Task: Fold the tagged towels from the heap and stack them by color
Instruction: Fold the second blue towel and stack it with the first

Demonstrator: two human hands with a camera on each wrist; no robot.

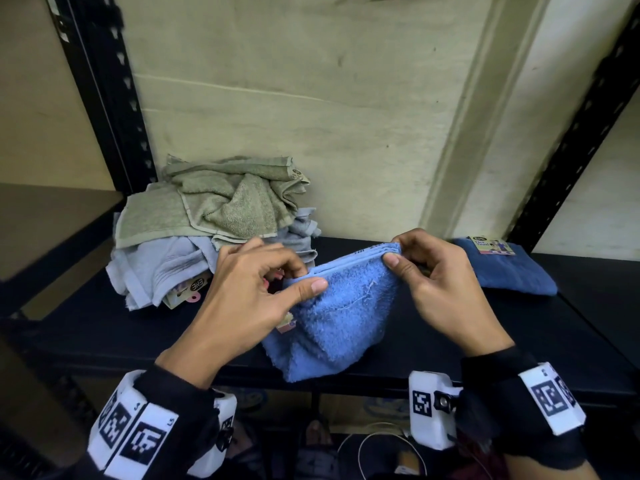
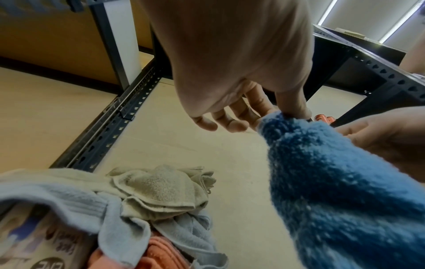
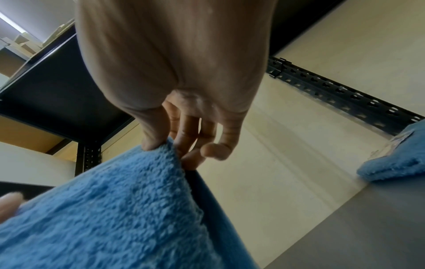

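A folded light-blue towel hangs above the dark shelf, held by its two top corners. My left hand pinches the left corner between thumb and fingers, also seen in the left wrist view on the towel by the left hand. My right hand pinches the right corner; the right wrist view shows the right hand on the towel. A heap of green and pale grey-blue towels lies at the back left. One folded dark-blue towel with a paper tag lies at the right.
Black slotted rack posts stand at the back left and right against a cream wall. A lower wooden shelf sits at far left. An orange towel shows under the heap. Cables lie on the floor below.
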